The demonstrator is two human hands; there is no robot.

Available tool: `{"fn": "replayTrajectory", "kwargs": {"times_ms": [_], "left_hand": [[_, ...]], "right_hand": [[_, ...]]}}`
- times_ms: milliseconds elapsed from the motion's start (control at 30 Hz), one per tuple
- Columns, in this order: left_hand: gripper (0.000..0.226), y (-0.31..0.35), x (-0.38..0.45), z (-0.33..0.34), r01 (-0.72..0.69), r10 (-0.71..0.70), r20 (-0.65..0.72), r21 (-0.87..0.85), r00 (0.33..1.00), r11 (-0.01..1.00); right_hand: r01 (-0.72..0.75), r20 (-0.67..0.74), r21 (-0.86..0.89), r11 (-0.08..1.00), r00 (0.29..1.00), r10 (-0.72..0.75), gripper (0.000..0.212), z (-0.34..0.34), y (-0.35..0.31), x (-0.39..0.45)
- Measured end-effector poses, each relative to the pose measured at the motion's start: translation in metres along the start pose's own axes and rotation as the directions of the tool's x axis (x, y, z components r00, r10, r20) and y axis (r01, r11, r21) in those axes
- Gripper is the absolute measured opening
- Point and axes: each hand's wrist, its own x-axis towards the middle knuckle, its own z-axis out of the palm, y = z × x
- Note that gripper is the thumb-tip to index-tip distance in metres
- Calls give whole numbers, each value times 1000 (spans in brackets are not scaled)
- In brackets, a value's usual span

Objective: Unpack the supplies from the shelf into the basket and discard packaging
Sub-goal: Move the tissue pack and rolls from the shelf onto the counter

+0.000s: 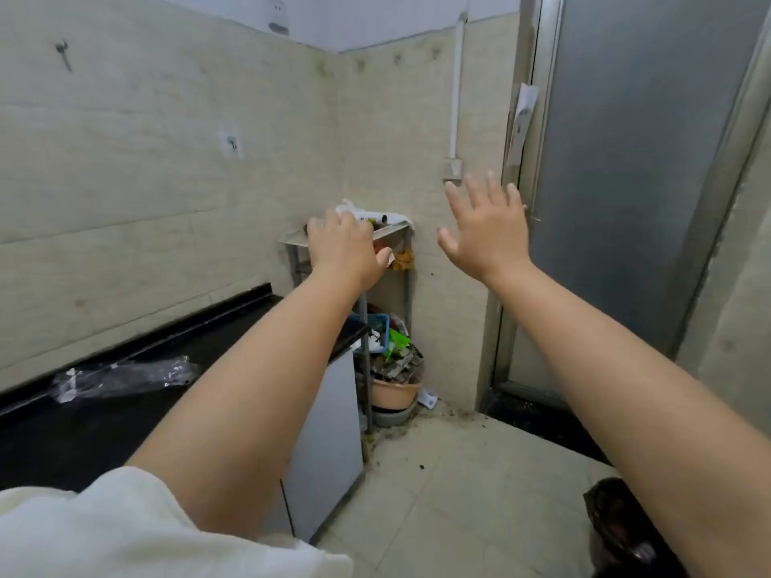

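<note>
A metal corner shelf [396,233] stands against the tiled walls with white wrapped supplies [375,214] on its top tier. My left hand [346,248] is stretched out over the front of that top tier, palm down, fingers bent over the edge; nothing shows in its grip. My right hand [486,227] hovers to the right of the shelf with fingers spread and nothing in it. A blue basket [381,327] full of small items sits on a lower tier. Yellow and orange packets [402,258] hang under the top tier.
A black countertop [125,410] runs along the left wall with a crumpled clear plastic wrapper [125,375] on it. A pink basin [394,392] sits on the floor under the shelf. A grey metal door [626,181] is on the right. A dark bin [626,531] is at the lower right.
</note>
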Motion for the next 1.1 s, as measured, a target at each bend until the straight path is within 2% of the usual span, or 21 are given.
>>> {"fn": "replayTrajectory", "kwargs": {"times_ms": [200,367,500,600,733,867,1100], "left_hand": [[51,10,16,83,-38,41,291,-17,956,999],[49,29,48,166,-68,78,434,-40,898,997],[49,46,102,238,-27,52,528,-56,848,998],[46,50,157,280,79,-53,588,-20,807,997],[47,44,241,324,153,-134,609,21,782,988],[48,33,313,358,187,-173,570,34,803,982],[43,6,446,432,267,-252,512,45,822,963]], "right_hand": [[-11,223,-39,999,975,20,45,90,-3,-1],[6,369,-1,1000,929,-5,44,183,18,14],[-31,508,36,999,861,8,43,271,47,53],[-30,582,56,998,813,-8,42,329,67,102],[30,547,117,993,833,-90,40,390,86,185],[82,486,195,977,857,-170,32,442,92,260],[101,396,256,961,896,-200,33,540,87,400]]}}
